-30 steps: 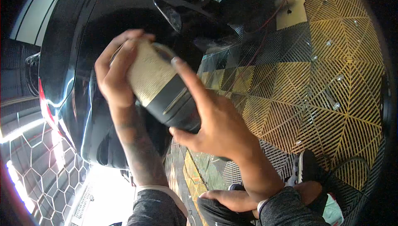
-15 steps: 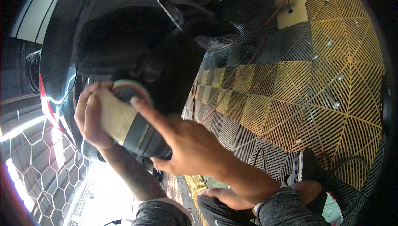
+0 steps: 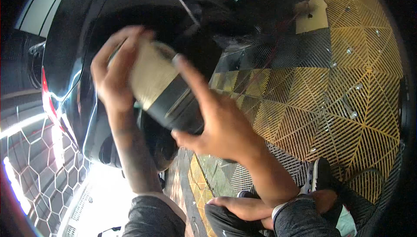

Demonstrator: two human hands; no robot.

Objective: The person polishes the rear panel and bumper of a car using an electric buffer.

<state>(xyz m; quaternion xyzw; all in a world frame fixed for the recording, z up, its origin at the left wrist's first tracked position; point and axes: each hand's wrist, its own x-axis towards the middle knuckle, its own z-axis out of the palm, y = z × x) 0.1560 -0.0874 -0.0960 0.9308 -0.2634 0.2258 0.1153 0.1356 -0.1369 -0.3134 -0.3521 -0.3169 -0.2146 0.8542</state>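
Observation:
Both my hands hold a rounded beige and black object (image 3: 158, 78) against the glossy black car panel (image 3: 126, 2). The fingers of my left hand (image 3: 115, 69) wrap over its beige upper end. My right hand (image 3: 217, 122) grips the black lower end, with the index finger stretched along its side and the thumb underneath. Motion blurs the object and the fingertips, and its face toward the panel is hidden.
Yellow and black slatted floor tiles (image 3: 299, 102) spread to the right, with a cardboard piece (image 3: 312, 17) and small clear bits on them. A red light strip (image 3: 47, 96) edges the car at left. My bent legs and a dark shoe (image 3: 322, 174) are below.
From half a second ago, both hands and the object have moved up and to the right across the panel, back near their place of one second ago. The grip looks the same.

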